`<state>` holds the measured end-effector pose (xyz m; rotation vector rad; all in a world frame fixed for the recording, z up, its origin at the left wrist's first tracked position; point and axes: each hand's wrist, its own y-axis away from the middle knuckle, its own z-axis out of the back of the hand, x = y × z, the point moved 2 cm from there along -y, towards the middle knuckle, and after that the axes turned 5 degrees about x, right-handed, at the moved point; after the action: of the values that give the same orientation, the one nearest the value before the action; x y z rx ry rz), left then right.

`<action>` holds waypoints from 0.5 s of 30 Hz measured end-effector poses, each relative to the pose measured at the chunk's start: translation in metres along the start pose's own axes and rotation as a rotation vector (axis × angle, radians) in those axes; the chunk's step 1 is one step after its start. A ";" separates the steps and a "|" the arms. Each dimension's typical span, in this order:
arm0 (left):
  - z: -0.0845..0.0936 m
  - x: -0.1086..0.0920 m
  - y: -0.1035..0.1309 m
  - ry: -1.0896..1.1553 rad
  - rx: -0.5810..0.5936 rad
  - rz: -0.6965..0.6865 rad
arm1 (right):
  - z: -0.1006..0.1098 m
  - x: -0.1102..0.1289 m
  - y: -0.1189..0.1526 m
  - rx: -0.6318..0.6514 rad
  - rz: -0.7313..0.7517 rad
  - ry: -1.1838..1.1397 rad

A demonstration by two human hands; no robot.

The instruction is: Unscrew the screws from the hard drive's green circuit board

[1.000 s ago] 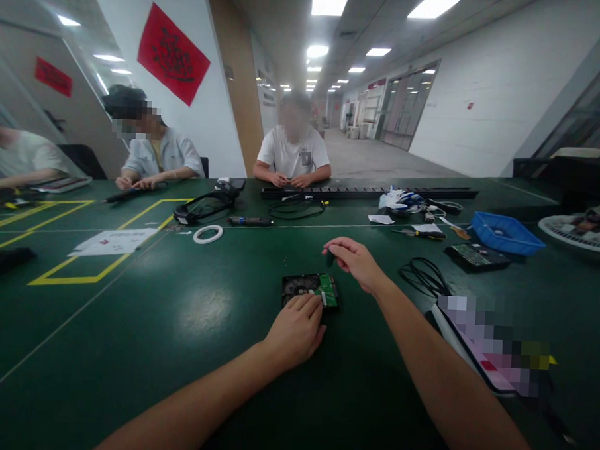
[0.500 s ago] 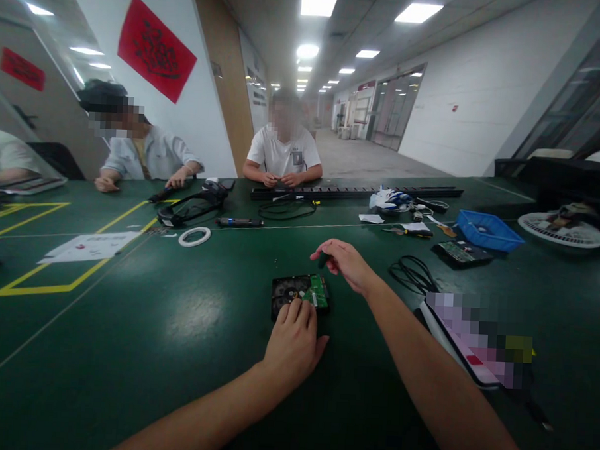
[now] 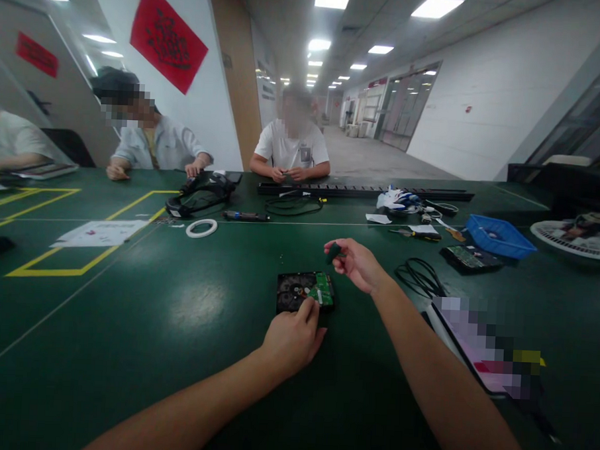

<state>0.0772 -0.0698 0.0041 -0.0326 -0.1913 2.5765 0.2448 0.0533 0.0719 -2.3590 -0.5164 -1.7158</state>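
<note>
A hard drive with a green circuit board lies on the green table in front of me. My left hand rests at its near edge, fingers bent together, with fingertips touching the board; whether they pinch anything is hidden. Above and right of the drive, my right hand is raised off the table. Its thumb and fingers hold a small dark green object, too small to make out further.
Cables and a pink-covered item lie right. Beyond are a second drive, a blue tray and a screwdriver. A white ring sits left. Two people sit across, another at far left.
The view has shifted slightly. My left hand's fingers have drawn back toward the drive's near edge and bunched together. The dark green object shows more clearly in my right hand.
</note>
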 end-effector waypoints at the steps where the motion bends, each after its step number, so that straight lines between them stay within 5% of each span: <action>1: 0.000 0.000 0.000 0.001 0.005 0.004 | 0.001 0.000 0.000 0.015 -0.010 -0.018; 15: 0.004 0.002 0.001 0.009 0.029 0.026 | 0.000 0.005 0.002 0.058 0.032 0.061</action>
<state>0.0750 -0.0702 0.0080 -0.0361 -0.1517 2.6038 0.2465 0.0522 0.0764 -2.2554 -0.5077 -1.7294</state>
